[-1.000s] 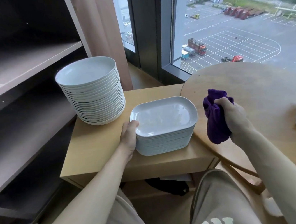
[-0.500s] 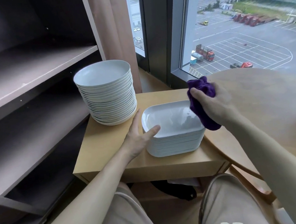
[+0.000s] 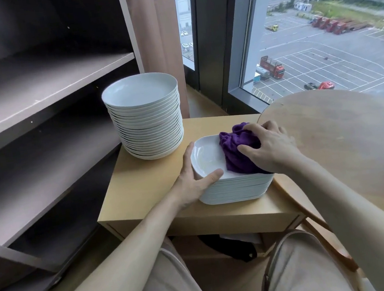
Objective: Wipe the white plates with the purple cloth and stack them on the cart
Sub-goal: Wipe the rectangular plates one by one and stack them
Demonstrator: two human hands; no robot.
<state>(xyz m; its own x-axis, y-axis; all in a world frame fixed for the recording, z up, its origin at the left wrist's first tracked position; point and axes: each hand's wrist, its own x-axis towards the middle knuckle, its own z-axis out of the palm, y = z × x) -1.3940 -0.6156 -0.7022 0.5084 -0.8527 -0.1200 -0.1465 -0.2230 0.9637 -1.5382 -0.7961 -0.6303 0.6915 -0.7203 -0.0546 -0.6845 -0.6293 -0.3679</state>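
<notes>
- Wooden surface [image 3: 147,183] beside the window [image 3: 317,31] is carrying 2 stacks: round plates [image 3: 141,95], rectangular plates [image 3: 235,187].
- Left hand [image 3: 191,184] is gripping the top plate [image 3: 208,156] by its rim; right hand [image 3: 269,147] is clutching the purple cloth [image 3: 236,154], pressing it there.
- Wiping is seemingly only beginning; stacking is pending.

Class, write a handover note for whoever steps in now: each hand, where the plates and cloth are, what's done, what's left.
Left hand grips the near-left corner of the top rectangular plate, steadying its stack on the cart.
Right hand presses the bunched purple cloth onto that plate.
Round plate stack stands behind, left.
Done: both stacks on the cart.
Left: wipe this plate; whether others are wiped is unclear.
</notes>
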